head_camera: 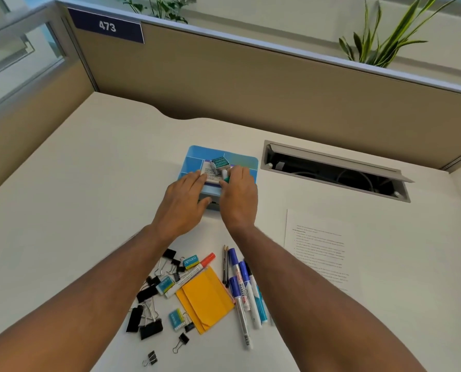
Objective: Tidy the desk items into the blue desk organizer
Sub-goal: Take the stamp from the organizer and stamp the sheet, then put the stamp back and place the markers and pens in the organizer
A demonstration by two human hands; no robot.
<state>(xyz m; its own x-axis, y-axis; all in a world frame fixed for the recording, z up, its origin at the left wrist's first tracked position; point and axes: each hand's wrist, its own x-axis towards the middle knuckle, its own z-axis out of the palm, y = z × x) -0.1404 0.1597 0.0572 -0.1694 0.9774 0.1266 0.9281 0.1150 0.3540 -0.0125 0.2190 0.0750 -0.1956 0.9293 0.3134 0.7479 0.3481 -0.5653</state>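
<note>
Steadying the blue organizer (194,159) at mid-desk, the left hand (182,202) lay spread against its front while the right hand (238,194) pinched a teal-capped marker (225,177) over it. Markers are light, stiff and smooth; grip mid-barrel.

We see both hands on the blue desk organizer (197,159): our left hand (182,204) braces its side, our right hand (238,196) pinches a green-capped item (226,178) above it. Markers (246,288), binder clips (150,327) and yellow envelopes (205,299) lie scattered nearer us.
</note>
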